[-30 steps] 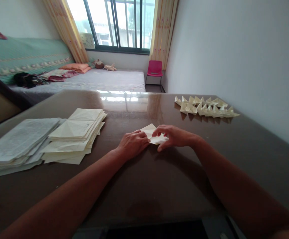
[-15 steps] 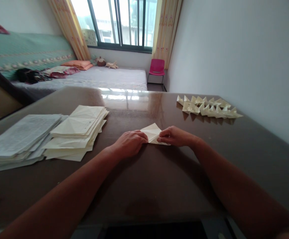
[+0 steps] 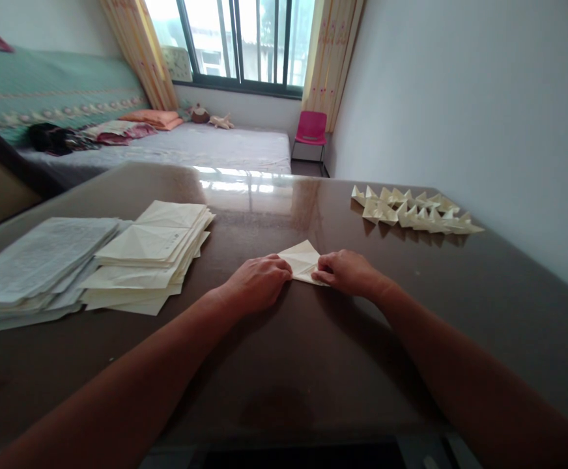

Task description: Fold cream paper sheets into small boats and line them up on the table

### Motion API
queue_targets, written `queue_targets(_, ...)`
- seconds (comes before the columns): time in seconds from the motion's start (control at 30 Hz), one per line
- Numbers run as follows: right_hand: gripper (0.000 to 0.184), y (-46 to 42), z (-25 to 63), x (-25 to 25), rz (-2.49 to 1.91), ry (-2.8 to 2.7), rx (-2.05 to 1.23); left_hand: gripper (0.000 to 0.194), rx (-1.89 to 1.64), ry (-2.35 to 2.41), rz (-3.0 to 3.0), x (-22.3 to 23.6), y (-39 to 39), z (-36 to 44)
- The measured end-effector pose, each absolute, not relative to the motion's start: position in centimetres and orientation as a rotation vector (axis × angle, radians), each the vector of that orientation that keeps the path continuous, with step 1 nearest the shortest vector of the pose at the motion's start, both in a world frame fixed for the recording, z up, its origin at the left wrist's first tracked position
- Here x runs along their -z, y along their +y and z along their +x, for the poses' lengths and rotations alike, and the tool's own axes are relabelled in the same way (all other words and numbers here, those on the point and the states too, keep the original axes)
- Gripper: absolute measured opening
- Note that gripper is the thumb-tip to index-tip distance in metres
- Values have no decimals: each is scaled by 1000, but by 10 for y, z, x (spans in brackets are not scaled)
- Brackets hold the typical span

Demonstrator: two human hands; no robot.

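Observation:
A small piece of folded cream paper (image 3: 301, 258) lies on the brown table, its point directed away from me. My left hand (image 3: 263, 279) is closed on its left corner, fingertips pressing it near the table surface. At the right edge, my right hand (image 3: 345, 270) pinches the paper between thumb and curled fingers. The fingers hide both side corners of the sheet. Farther right stand several folded cream paper pieces (image 3: 418, 212) with upright points, set in two rows.
Left of my hands is a stack of creased cream sheets (image 3: 147, 244), beside a pile of grey printed paper (image 3: 44, 260). The glossy table (image 3: 274, 352) reaches toward a bed (image 3: 235, 146) and a pink chair (image 3: 311, 128). A white wall (image 3: 469, 98) runs along the right.
The camera view has shifted slightly. My right hand has moved a little to the right along the paper's edge, while my left hand keeps its hold.

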State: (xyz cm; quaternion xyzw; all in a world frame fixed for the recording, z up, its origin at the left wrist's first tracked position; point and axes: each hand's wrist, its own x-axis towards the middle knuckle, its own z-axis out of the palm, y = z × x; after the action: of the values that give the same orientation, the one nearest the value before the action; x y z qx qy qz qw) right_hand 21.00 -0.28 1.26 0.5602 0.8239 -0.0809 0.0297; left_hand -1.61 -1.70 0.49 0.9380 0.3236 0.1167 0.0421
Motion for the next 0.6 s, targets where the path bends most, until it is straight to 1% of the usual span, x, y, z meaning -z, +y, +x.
queue_targets(0.17,30,-2,210,-13,1709,2550,270,24,-313,1068,2900,-9,-20,-13)
queue_targets(0.43,32,-3,208,-17,1709,2510,230,30,-173,1046,2984,-11,-24,-12)
queue_targets(0.6,31,-5,205,-21,1726,2479,218,29,-111,1068,3033,-13,-25,-11)
